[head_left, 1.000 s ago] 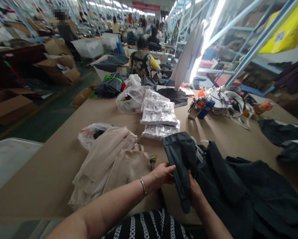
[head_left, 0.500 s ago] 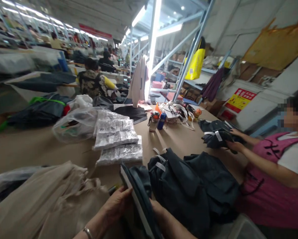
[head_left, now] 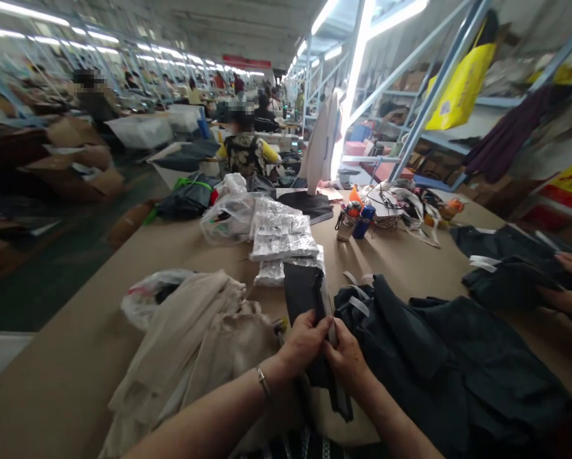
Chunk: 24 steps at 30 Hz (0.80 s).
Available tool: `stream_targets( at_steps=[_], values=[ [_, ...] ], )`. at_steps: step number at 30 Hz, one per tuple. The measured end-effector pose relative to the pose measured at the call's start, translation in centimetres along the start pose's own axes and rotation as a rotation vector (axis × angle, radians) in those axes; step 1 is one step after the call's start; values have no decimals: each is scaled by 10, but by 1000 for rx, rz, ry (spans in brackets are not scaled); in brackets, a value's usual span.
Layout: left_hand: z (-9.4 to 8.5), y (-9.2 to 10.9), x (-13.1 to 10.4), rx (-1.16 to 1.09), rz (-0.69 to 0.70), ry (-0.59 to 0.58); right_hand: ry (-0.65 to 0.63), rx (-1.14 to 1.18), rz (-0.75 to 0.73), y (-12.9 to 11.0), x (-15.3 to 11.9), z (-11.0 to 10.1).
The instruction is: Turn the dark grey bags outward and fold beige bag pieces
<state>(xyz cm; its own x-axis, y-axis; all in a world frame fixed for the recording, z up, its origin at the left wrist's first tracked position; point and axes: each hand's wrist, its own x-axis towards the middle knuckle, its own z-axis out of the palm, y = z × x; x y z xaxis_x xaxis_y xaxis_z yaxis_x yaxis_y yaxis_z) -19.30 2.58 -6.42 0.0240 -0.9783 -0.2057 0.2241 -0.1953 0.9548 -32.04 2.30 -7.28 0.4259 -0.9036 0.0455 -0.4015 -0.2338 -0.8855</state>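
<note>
A dark strip-like piece of cloth (head_left: 303, 290) with a pale edge is held upright in front of me, over the table's near side. My left hand (head_left: 305, 338) grips it from the left, thumb on top. My right hand (head_left: 347, 352) pinches its pale edge from the right, the two hands touching or nearly so. Below them the cloth's lower end hangs down. To the right lies a heap of dark green-grey garments (head_left: 424, 357) with white tapes. On the left is a pile of beige cloth (head_left: 185, 357).
Silvery plastic-wrapped packs (head_left: 283, 233) are stacked ahead, beside a clear plastic bag (head_left: 226, 217). A clear bottle (head_left: 347, 223) and a blue can-like bottle (head_left: 363, 222) stand farther right. At the right edge, a co-worker's hands (head_left: 567, 299) hold dark garments. A metal rack post (head_left: 355, 95) rises behind.
My view has swung left. My hands have come together on the dark cloth, which now shows its flat dark face. The co-worker has mostly left the view at right.
</note>
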Motion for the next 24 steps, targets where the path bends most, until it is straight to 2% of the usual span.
stream_targets(
  at_steps=[4,6,10,13,15,18,20,22,24],
  values=[
    [-7,-5,-8,158,43,-13,85,-204,-45,8,-8,9],
    [-12,-6,-11,220,63,-10,70,-248,-56,6,-10,9],
    [-18,-7,-16,350,114,1,-110,-284,11,-11,-7,0],
    [-23,-9,-21,399,122,-7,-275,-19,63,-16,-6,-9],
    [-26,-11,-23,293,75,-49,-328,283,165,-14,-8,-12],
    [-30,-11,-24,-98,-71,-139,-249,587,333,-13,-12,-15],
    [-30,-5,-28,-323,-193,-197,-182,585,350,-18,-13,-20],
    [-27,7,-37,-451,-294,-271,-114,476,330,-22,-10,-35],
    [-21,24,-51,-536,-369,-435,-8,367,331,-21,-5,-56]
  ],
)
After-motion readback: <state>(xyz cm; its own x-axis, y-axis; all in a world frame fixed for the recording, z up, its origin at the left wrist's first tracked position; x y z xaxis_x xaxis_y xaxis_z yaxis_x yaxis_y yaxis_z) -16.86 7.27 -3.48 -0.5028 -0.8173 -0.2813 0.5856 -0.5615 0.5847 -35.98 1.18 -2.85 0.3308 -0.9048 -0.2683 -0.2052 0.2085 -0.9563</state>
